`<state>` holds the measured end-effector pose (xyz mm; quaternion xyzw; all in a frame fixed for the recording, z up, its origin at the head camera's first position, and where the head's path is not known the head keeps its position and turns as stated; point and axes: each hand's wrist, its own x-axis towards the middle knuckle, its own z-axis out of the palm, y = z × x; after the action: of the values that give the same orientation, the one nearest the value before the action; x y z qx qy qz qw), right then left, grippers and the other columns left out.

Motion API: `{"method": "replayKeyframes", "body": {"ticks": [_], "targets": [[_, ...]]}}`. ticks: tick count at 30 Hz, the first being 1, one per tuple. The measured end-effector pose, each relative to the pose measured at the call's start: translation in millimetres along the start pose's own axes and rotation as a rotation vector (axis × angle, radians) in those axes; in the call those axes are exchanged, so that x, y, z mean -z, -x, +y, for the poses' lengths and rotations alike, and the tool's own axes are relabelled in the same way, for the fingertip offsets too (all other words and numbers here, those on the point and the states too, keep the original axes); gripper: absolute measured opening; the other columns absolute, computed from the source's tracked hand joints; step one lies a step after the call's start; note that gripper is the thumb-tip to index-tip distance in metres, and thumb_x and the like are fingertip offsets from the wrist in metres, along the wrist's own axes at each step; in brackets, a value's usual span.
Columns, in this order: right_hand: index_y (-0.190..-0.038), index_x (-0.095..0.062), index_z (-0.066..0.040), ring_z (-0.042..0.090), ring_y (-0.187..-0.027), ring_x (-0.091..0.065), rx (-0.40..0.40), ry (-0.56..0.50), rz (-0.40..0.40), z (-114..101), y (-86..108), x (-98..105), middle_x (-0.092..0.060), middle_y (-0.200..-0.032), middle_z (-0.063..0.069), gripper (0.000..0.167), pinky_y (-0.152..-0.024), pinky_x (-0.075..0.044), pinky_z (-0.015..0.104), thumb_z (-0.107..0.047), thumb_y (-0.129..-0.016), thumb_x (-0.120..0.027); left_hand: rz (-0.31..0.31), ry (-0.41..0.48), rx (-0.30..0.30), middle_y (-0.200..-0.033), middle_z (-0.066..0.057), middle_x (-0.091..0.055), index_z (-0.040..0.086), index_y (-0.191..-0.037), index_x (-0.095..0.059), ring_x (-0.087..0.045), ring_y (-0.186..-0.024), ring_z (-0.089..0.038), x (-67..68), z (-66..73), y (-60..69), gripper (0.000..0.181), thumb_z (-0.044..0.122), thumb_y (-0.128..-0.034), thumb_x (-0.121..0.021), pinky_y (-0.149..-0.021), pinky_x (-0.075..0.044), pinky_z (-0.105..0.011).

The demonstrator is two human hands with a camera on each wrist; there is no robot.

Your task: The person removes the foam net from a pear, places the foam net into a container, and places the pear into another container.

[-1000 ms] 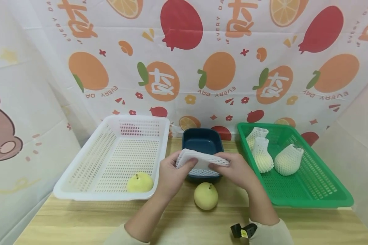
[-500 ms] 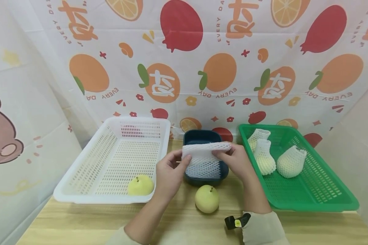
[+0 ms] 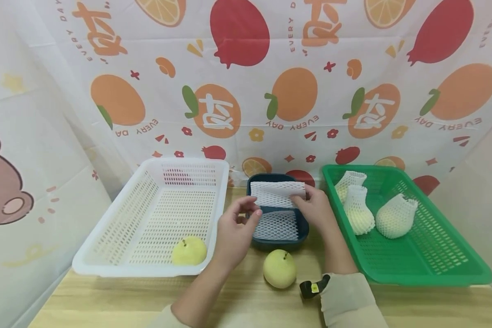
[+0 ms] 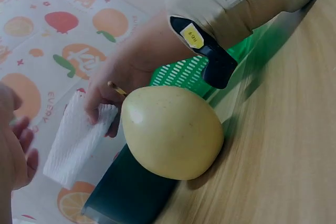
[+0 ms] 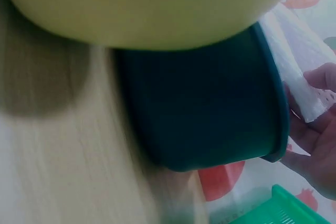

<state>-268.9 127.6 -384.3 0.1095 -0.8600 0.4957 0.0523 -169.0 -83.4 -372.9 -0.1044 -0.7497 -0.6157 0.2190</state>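
My right hand (image 3: 315,207) pinches a white foam fruit net (image 3: 274,193) by its right end, above the dark blue bin (image 3: 304,233). Just left of the net is my left hand (image 3: 238,228), fingers loosely bent with nothing between them. The left wrist view also shows a gap between that hand (image 4: 18,150) and the held net (image 4: 76,140). More foam netting (image 3: 276,226) lies inside the bin. A bare yellow-green pear (image 3: 279,269) rests on the table in front of the bin; in the right wrist view the pear (image 5: 152,9) hides part of the bin (image 5: 205,108).
On the left stands a white basket (image 3: 147,269) with one bare pear (image 3: 190,250). A green basket (image 3: 426,277) on the right contains three net-wrapped pears, one (image 3: 395,217) apart from the others. A fruit-printed cloth (image 3: 254,105) hangs behind the wooden table (image 3: 238,305).
My left hand has let go of the foam net and drawn slightly away. My right hand alone now holds the net, which has shifted a little farther back over the bin.
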Motion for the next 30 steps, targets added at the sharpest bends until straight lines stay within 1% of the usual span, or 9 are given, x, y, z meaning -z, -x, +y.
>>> {"method": "replayKeyframes", "body": {"ticks": [4, 7, 11, 14, 17, 21, 24, 27, 30], "targets": [[-0.127, -0.063, -0.011, 0.028, -0.096, -0.063, -0.015, 0.069, -0.017, 1, -4.4, 0, -0.067, -0.121, 0.012, 0.036, -0.089, -0.056, 0.045, -0.025, -0.094, -0.062, -0.13, -0.234, -0.077, -0.113, -0.005, -0.069, 0.009, -0.123, -0.063, -0.064, -0.104, -0.014, -12.7, -6.5, -4.7, 0.031, 0.015, -0.0933, -0.067, -0.089, -0.054, -0.038], [-0.128, -0.062, -0.012, 0.027, -0.094, -0.062, -0.012, 0.115, -0.042, 4, -8.0, -2, -0.068, -0.119, 0.01, 0.035, -0.089, -0.056, 0.045, -0.024, -0.095, -0.059, -0.205, -0.416, -0.116, -0.121, -0.007, -0.067, 0.007, -0.124, -0.063, -0.062, -0.114, -0.02, -21.8, -14.1, -9.7, 0.032, 0.018, -0.0941, -0.065, -0.101, -0.049, -0.043], [-0.127, -0.062, -0.012, 0.026, -0.093, -0.063, 0.003, 0.147, -0.063, 6, -13.3, -6, -0.069, -0.117, 0.01, 0.034, -0.09, -0.055, 0.045, -0.023, -0.095, -0.058, -0.262, -0.642, -0.143, -0.123, -0.007, -0.066, 0.008, -0.125, -0.063, -0.059, -0.12, -0.025, -30.4, -22.2, -18.6, 0.033, 0.022, -0.0955, -0.063, -0.111, -0.035, -0.056], [-0.123, -0.064, -0.009, 0.025, -0.089, -0.063, 0.032, 0.163, -0.074, 7, -17.3, -9, -0.07, -0.112, 0.01, 0.03, -0.089, -0.056, 0.044, -0.021, -0.095, -0.059, -0.29, -0.765, -0.134, -0.124, -0.009, -0.066, 0.008, -0.125, -0.063, -0.058, -0.122, -0.027, -33.8, -25.9, -25.6, 0.034, 0.025, -0.0956, -0.063, -0.112, -0.027, -0.064], [-0.117, -0.065, -0.007, 0.024, -0.086, -0.062, 0.058, 0.181, -0.107, 8, -20.5, -12, -0.07, -0.105, 0.011, 0.025, -0.086, -0.057, 0.042, -0.019, -0.095, -0.059, -0.333, -0.842, -0.082, -0.126, -0.009, -0.065, 0.008, -0.126, -0.063, -0.056, -0.124, -0.026, -36.5, -29.3, -31.5, 0.035, 0.028, -0.0961, -0.062, -0.115, -0.021, -0.064], [-0.108, -0.065, -0.006, 0.022, -0.081, -0.059, 0.08, 0.21, -0.151, 12, -24.0, -16, -0.068, -0.096, 0.01, 0.018, -0.082, -0.056, 0.04, -0.019, -0.096, -0.06, -0.405, -0.904, -0.006, -0.131, -0.008, -0.063, 0.008, -0.128, -0.063, -0.053, -0.128, -0.024, -41.0, -35.4, -36.3, 0.039, 0.032, -0.098, -0.059, -0.117, -0.013, -0.065], [-0.109, -0.065, -0.005, 0.022, -0.083, -0.06, 0.085, 0.24, -0.162, 17, -25.8, -20, -0.069, -0.096, 0.01, 0.02, -0.083, -0.055, 0.041, -0.02, -0.097, -0.061, -0.464, -0.942, 0.05, -0.134, -0.008, -0.061, 0.01, -0.131, -0.061, -0.05, -0.132, -0.026, -43.8, -41.0, -37.5, 0.042, 0.038, -0.0988, -0.057, -0.116, -0.011, -0.067], [-0.123, -0.062, -0.004, 0.026, -0.098, -0.063, 0.053, 0.264, -0.173, 20, -26.3, -23, -0.069, -0.112, 0.014, 0.032, -0.094, -0.053, 0.045, -0.023, -0.097, -0.061, -0.512, -0.97, 0.099, -0.138, -0.007, -0.058, 0.012, -0.134, -0.059, -0.046, -0.135, -0.028, -45.9, -45.6, -37.7, 0.047, 0.043, -0.0991, -0.055, -0.113, -0.01, -0.071], [-0.139, -0.052, -0.004, 0.032, -0.121, -0.058, 0.001, 0.268, -0.186, 22, -26.0, -25, -0.06, -0.134, 0.017, 0.047, -0.105, -0.045, 0.051, -0.026, -0.098, -0.06, -0.538, -0.987, 0.122, -0.14, -0.007, -0.057, 0.014, -0.136, -0.057, -0.046, -0.135, -0.029, -47.7, -49.0, -37.3, 0.05, 0.047, -0.0992, -0.052, -0.111, -0.009, -0.074]]}}
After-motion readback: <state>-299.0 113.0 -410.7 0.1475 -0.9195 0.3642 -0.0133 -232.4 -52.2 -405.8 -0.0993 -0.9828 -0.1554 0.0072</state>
